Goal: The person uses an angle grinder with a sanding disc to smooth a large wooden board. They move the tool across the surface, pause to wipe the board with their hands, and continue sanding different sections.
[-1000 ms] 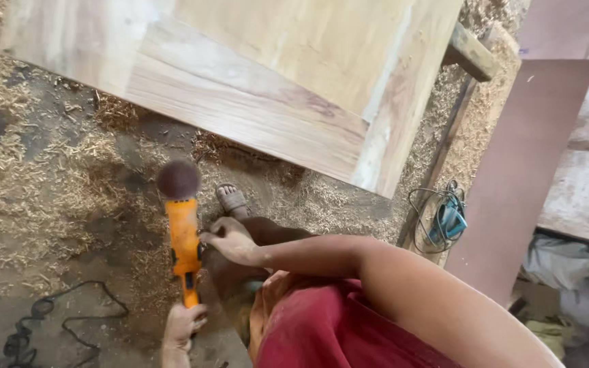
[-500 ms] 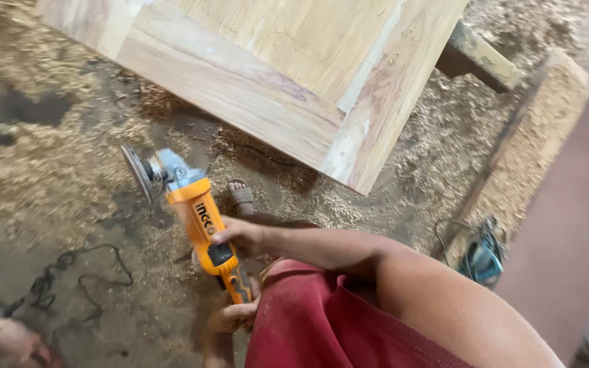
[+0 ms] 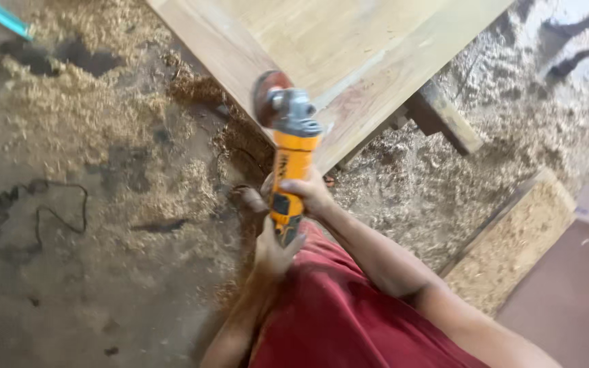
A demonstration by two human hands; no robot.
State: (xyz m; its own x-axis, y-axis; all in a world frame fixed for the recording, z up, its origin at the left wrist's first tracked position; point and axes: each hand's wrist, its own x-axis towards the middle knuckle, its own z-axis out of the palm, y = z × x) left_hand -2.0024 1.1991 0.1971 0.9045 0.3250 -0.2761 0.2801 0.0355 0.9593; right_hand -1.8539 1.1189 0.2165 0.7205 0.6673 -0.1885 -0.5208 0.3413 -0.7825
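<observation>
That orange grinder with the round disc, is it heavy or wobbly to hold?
Probably front-heavy: the orange grinder has a chunky metal head. Both the right hand and left hand hold it, suggesting it needs steadying. Its body looks stiff.

Grinder (image 3: 290,153) in both hands, disc at wood panel (image 3: 349,48) edge; cable (image 3: 49,204) on floor left, sawdust (image 3: 76,116) around.

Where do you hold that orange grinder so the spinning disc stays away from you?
Probably by the long orange body of the grinder, coming from the tail end. The disc sits at the far end on the grey head. Here the right hand wraps mid-body and the left hand takes the tail.
</observation>
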